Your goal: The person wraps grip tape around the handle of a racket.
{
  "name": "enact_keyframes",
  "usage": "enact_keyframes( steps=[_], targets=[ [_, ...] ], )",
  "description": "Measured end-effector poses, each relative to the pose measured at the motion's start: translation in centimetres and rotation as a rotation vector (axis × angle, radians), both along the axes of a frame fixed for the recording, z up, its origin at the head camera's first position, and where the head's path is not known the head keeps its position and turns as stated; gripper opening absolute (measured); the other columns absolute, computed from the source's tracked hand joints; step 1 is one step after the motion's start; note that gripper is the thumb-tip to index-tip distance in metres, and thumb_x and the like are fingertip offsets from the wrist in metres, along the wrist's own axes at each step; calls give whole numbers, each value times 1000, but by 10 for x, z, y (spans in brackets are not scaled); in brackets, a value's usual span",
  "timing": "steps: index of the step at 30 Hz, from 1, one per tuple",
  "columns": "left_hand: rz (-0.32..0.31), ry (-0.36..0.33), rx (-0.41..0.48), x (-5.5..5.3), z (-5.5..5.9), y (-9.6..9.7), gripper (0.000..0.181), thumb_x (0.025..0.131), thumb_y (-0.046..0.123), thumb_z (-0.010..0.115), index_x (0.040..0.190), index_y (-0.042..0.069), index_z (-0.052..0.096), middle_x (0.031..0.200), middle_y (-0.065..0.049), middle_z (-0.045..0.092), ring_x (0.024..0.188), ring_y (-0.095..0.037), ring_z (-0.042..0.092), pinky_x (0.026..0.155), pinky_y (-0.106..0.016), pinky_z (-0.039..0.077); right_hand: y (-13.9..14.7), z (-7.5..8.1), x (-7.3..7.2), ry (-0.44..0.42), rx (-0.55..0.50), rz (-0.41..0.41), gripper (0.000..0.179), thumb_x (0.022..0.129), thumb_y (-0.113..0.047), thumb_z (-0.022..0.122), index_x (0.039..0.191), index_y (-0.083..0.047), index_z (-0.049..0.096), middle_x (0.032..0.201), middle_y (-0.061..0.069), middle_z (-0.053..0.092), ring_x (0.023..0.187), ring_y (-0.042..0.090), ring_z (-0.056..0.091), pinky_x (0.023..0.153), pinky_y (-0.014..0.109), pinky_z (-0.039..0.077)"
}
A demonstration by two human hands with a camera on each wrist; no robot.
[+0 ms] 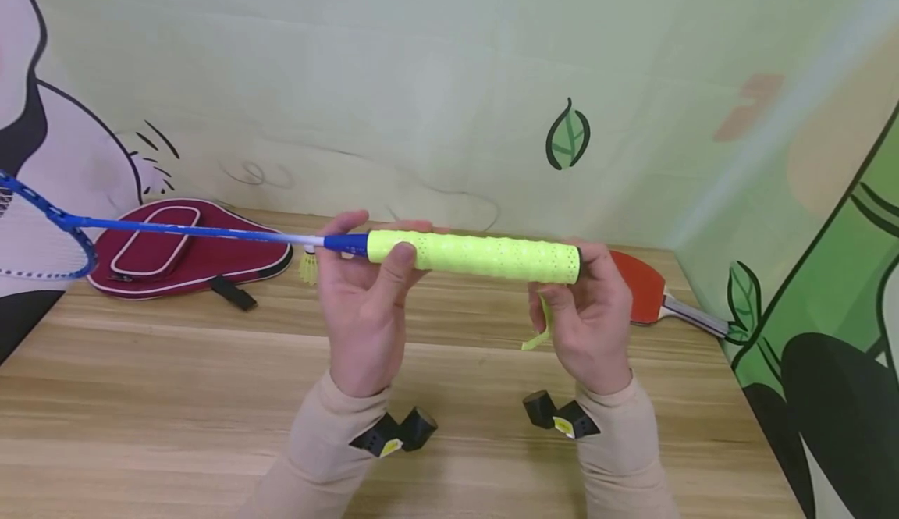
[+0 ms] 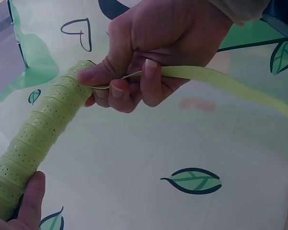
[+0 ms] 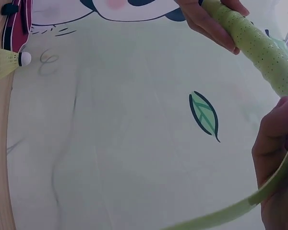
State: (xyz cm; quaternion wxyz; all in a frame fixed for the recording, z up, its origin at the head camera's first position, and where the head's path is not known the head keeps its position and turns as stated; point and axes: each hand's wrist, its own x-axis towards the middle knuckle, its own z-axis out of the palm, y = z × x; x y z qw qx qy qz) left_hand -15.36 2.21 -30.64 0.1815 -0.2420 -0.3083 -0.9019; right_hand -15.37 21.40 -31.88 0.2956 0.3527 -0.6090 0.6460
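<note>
A blue badminton racket is held up level over the table, its strung head cut off at the left edge. Perforated yellow-green grip tape lies in overlapping turns round its handle. My left hand grips the handle near the blue cone, thumb across the tape. At the butt end, my right hand pinches the tape against the handle. A loose tail of tape runs out through the right hand's fingers, clearly seen in the left wrist view. The right wrist view shows the tail hanging below that hand.
On the wooden table, a dark red racket case lies back left beside a small black strip. A yellow shuttlecock is partly behind my left hand. A red table tennis bat lies back right, before a printed backdrop.
</note>
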Motion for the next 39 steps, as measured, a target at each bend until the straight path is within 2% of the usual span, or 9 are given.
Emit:
enact_keyframes(
  steps=[5,8,18,24,27,30,34,36,39],
  targets=[
    [-3,-29,7,0,-1,-1,42,91,0,65,121,5,36,102,-21,68,91,-31,70,82,-40,58,-1,-1,-1,26,-36,-15,42,90,-16,70,90,16,42,76,11,56,50,16,51,34,23,40],
    [-1,-43,13,0,0,-1,43,90,1,67,120,4,37,100,-21,68,90,-27,69,80,-38,58,-1,-1,-1,33,-44,-22,43,89,-17,71,90,16,43,75,11,57,49,15,51,34,22,39],
    [31,-70,-2,0,2,-3,40,90,3,67,117,5,37,98,-19,69,85,-24,69,75,-35,60,-3,0,0,22,-5,-47,43,90,-16,69,98,19,47,75,10,59,54,16,52,35,22,38],
    [81,-130,-5,0,2,-2,35,90,3,68,112,6,40,90,-12,67,77,-21,68,68,-35,60,-6,-2,1,40,-43,-21,54,89,-19,71,120,19,48,86,9,60,53,16,49,36,22,36],
    [71,-153,16,0,2,-1,36,90,2,69,113,6,41,89,-12,65,76,-21,67,67,-36,60,-6,-2,2,46,-43,-24,52,90,-20,71,117,19,50,87,10,60,53,16,47,37,22,35],
    [-1,-105,40,1,1,-1,41,91,-1,66,119,8,38,100,-19,66,89,-28,68,74,-38,60,-4,-1,3,42,-35,-45,50,91,-21,69,111,20,50,86,10,62,52,15,47,37,22,35],
    [-104,37,31,2,0,0,51,91,-14,54,128,12,32,117,-25,62,107,-40,62,87,-41,56,-2,0,3,25,-48,-57,46,92,-21,68,107,19,52,86,9,65,51,14,47,37,22,35],
    [-110,84,12,1,0,0,53,91,-17,51,130,12,29,118,-24,62,109,-43,61,89,-44,54,0,1,3,16,-52,-42,45,91,-20,68,107,19,52,87,10,65,51,14,47,37,22,36],
    [-86,84,3,1,0,1,51,92,-11,56,130,11,29,111,-22,64,103,-41,65,89,-48,54,1,1,4,3,-40,-10,46,90,-17,69,113,19,51,85,11,63,53,15,48,38,23,38]
  ],
)
